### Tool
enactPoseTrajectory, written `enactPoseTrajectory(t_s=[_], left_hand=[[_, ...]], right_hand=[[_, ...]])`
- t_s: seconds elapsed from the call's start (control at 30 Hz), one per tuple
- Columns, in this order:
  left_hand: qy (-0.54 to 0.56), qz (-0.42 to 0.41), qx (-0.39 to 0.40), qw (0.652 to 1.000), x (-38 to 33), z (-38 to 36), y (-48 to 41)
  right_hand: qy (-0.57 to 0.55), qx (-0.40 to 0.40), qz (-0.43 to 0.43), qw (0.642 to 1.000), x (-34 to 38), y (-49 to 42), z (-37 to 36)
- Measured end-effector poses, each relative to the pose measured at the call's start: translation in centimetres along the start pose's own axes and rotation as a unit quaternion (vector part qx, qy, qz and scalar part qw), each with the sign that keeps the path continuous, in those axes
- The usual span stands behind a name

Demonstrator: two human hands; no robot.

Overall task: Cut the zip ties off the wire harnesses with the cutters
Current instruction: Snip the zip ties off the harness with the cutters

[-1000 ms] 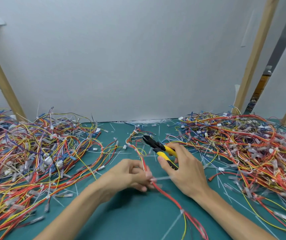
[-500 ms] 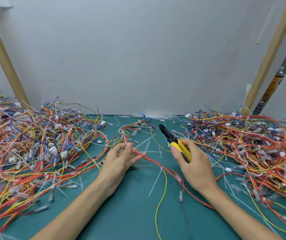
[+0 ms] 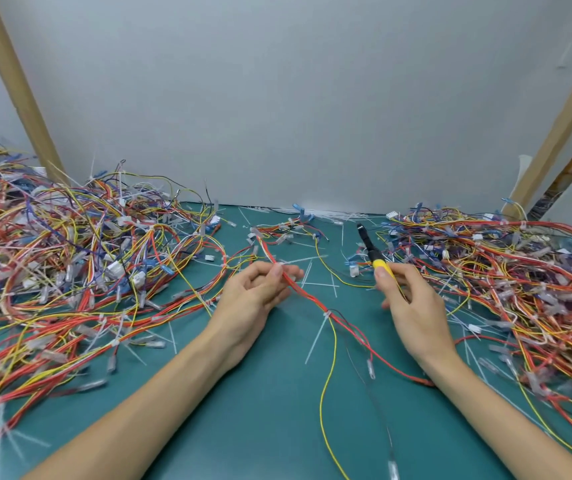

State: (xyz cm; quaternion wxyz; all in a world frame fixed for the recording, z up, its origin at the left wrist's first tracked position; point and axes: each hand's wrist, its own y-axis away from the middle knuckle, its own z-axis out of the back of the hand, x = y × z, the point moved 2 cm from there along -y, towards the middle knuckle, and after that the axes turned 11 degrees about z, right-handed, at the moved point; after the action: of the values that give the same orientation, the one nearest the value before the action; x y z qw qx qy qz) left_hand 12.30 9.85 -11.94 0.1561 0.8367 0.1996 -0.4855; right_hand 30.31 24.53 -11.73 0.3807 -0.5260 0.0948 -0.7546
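Note:
A red and orange wire harness (image 3: 307, 295) runs diagonally across the green mat between my hands. My left hand (image 3: 258, 292) pinches it near a white zip tie (image 3: 281, 264) whose tail points right. A second zip tie (image 3: 326, 314) wraps the harness lower down, between the hands. My right hand (image 3: 412, 306) grips the yellow-handled cutters (image 3: 374, 252), with the black jaws pointing up and away, clear of the harness.
A big pile of tangled harnesses (image 3: 70, 271) covers the left of the mat and another pile (image 3: 502, 271) covers the right. Cut white tie tails (image 3: 319, 282) litter the green mat (image 3: 260, 410). Wooden posts (image 3: 18, 91) lean at both sides against the grey wall.
My left hand slid up the harness and now pinches it by a zip tie. My right hand with the cutters drifted right, away from the harness. The view tilted up a little.

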Motion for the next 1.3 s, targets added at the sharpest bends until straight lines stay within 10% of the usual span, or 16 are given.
enactPoseTrajectory(t_s=[0.6, 0.87, 1.07, 1.3], left_hand=[[-0.133, 0.128, 0.165, 0.969, -0.5, -0.5, 0.3], [-0.397, 0.023, 0.195, 0.896, 0.7, -3.4, 2.7], [-0.376, 0.009, 0.124, 0.918, 0.8, -2.7, 2.4], [-0.526, -0.11, 0.07, 0.84, 1.0, -2.8, 2.6]], right_hand=[[0.008, 0.002, 0.0, 1.0, 0.1, 0.1, 0.1], [-0.053, -0.028, -0.03, 0.998, 0.4, -0.1, 0.3], [-0.091, -0.054, -0.069, 0.992, 0.4, -0.1, 0.5], [-0.082, -0.056, -0.076, 0.992, 0.2, -0.3, 0.5]])
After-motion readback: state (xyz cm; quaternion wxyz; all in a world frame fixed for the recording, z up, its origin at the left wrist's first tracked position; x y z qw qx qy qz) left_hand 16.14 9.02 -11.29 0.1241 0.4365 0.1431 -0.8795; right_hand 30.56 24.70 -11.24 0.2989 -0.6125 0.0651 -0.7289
